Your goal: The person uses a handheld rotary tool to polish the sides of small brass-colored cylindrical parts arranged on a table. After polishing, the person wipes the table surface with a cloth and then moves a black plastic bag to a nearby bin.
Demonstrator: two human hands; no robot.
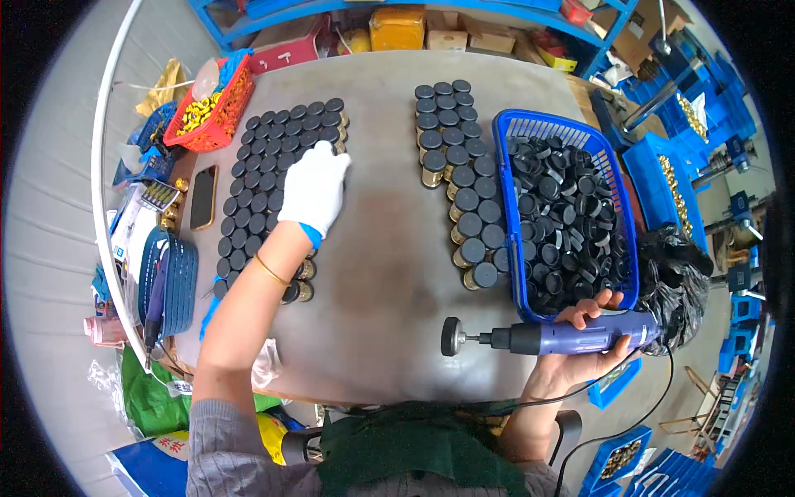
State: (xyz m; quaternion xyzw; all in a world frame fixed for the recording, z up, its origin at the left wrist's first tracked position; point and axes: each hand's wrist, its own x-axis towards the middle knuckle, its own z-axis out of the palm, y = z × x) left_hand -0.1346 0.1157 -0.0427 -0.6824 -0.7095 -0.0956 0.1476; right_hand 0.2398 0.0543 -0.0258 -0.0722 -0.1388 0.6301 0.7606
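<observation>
My left hand (316,186), in a white glove, reaches over the left block of small jars with black lids (269,164). Its fingers are drawn together at the block's right edge; what they grip is hidden under the glove. Bare, my right hand (580,348) wraps around a purple corded electric screwdriver (592,334), held level in front of a blue basket. A round black disc (452,336) sits on the tool's tip, pointing left. Beside the basket stands a second block of black-lidded jars (466,201), some showing gold sides.
Loose black caps (563,215) fill the blue basket (515,248). A phone (204,197) lies left of the jars, near a red basket (234,108) of yellow and orange pieces. A dark blue basket (178,286) stands at the left edge. The tool's cord (530,403) crosses my right forearm.
</observation>
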